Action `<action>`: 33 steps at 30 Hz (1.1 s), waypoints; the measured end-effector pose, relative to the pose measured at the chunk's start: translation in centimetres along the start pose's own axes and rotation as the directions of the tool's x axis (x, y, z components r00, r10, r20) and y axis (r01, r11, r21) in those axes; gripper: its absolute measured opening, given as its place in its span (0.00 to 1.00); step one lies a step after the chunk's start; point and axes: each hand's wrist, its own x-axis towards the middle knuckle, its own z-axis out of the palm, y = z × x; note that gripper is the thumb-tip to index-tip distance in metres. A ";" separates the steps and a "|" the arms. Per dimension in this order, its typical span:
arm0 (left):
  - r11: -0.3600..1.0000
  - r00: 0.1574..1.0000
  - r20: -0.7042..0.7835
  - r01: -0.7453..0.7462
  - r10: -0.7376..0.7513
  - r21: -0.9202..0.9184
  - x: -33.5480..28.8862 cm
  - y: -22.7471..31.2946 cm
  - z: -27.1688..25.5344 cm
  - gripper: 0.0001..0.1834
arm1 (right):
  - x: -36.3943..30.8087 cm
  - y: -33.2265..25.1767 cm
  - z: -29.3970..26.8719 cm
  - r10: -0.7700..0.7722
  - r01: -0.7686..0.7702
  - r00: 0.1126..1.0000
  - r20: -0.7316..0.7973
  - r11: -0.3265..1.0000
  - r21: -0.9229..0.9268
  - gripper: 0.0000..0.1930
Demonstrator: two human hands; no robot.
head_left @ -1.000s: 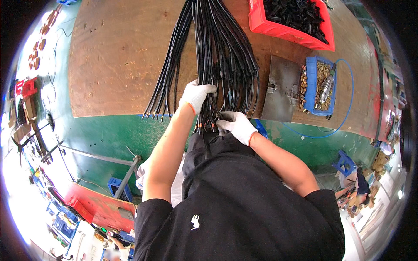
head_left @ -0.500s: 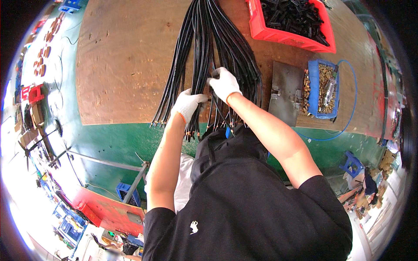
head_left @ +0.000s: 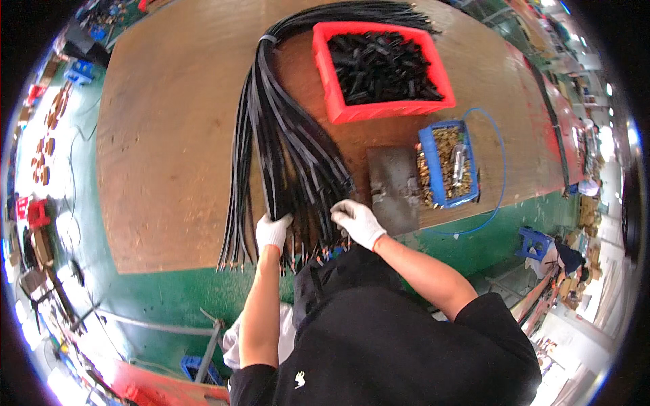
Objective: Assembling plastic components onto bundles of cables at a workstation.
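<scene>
A long bundle of black cables (head_left: 298,128) runs down the brown table, its loose ends with bare metal tips fanning out at the near edge. My left hand (head_left: 272,231), in a white glove, is closed around a group of these cables just above their ends. Beside the bundle's right edge is my right hand (head_left: 357,222), also gloved in white. Its fingers are curled together against the outer cables; what they pinch, if anything, cannot be made out. A pale tie (head_left: 268,39) gathers the cables farther up, where they bend to the right.
A red bin (head_left: 332,88) full of small black parts stands on the table (head_left: 169,149), right of the cables. Nearer me are a dark metal plate (head_left: 393,183) and a blue basket (head_left: 439,193) of small brass-coloured parts, with a silver tool (head_left: 459,164) on them and a blue hose (head_left: 502,176) alongside.
The view has shifted, showing more of the table's far side. My right hand has moved from the middle of the cables to their right edge, farther from my left, which still grips cables.
</scene>
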 end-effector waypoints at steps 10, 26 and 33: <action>0.995 0.986 -0.142 -0.093 0.087 -0.035 -0.6 -0.7 2.0 0.18 | 5.1 -9.8 -16.1 -0.601 0.304 0.701 -0.385 0.739 -0.601 0.17; 0.985 0.993 -0.109 0.035 -0.054 -0.170 -1.0 1.3 1.8 0.18 | 27.8 -24.2 -32.3 -0.496 0.136 0.864 -0.086 0.394 -0.909 0.54; 0.969 0.991 -0.124 0.013 -0.044 -0.246 -0.2 -0.5 1.6 0.17 | 26.4 -18.6 -27.7 -0.594 0.429 0.779 0.202 0.271 -0.862 0.36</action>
